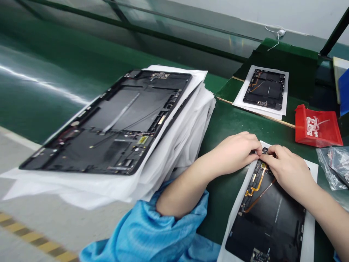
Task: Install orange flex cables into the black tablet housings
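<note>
A long green anti-static bench mat [226,123] runs across the view, its near edge dropping to a grey floor [54,189] marked with yellow-and-black tape [32,238]. On the left sits a stack of white foam sheets [180,142] carrying a large black tablet back panel [109,123]; the sheets droop past the mat's edge. Farther off, a smaller-looking black panel [264,89] lies on its own white sheet [285,91], with a red plastic tray [317,127] of white scraps and a clear plastic bag [332,167] to the right.

Directly before the person, a black panel with a gold flexible cable [264,214] lies on a white sheet [311,218], just beside the stack, with only a narrow strip of green mat between them. The left hand [234,153] and right hand [289,171] are both curled nearly closed, almost touching – their fingertips meet over a small black part [264,150] at the panel's top edge. A blue sleeve [174,214] is bunched at the left forearm.
</note>
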A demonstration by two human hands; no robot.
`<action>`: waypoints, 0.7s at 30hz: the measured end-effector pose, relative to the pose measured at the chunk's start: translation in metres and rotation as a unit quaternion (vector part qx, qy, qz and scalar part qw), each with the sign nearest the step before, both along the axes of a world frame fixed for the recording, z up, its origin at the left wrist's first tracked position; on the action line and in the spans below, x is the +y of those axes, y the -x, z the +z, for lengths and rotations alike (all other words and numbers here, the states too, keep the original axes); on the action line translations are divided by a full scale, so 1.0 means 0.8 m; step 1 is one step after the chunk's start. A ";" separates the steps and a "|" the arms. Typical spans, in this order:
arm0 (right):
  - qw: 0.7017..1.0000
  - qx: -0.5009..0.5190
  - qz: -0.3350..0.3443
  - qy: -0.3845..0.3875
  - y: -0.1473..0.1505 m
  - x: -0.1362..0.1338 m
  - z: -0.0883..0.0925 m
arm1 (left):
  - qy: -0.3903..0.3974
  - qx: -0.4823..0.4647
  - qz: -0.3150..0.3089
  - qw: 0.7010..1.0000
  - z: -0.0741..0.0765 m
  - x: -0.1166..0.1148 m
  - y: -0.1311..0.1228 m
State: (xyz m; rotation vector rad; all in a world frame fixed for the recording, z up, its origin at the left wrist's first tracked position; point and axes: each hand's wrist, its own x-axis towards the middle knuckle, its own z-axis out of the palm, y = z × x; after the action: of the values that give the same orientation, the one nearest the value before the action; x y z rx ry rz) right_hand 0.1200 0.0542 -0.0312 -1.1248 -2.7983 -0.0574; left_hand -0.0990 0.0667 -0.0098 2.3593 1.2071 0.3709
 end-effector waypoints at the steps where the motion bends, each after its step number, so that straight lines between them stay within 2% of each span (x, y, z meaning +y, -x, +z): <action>1: 1.000 -0.002 0.016 -0.013 0.000 0.002 0.002 | -0.002 0.001 -0.001 1.000 0.000 0.000 0.000; 6: 0.995 -0.013 0.089 -0.045 -0.004 0.005 0.010 | -0.008 0.005 0.007 1.000 -0.001 0.001 0.000; 16: 0.990 -0.032 0.132 -0.045 -0.005 0.008 0.011 | -0.017 0.001 0.003 1.000 -0.002 -0.001 0.000; 21: 0.988 -0.044 0.141 -0.053 -0.005 0.007 0.009 | -0.005 -0.017 -0.018 1.000 -0.003 0.000 0.002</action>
State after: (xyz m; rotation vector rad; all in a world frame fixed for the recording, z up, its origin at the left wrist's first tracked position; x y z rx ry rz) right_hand 0.1240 0.0599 -0.0237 -0.7106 -2.9615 -0.2316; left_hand -0.1005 0.0664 -0.0123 2.3709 1.1485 0.4043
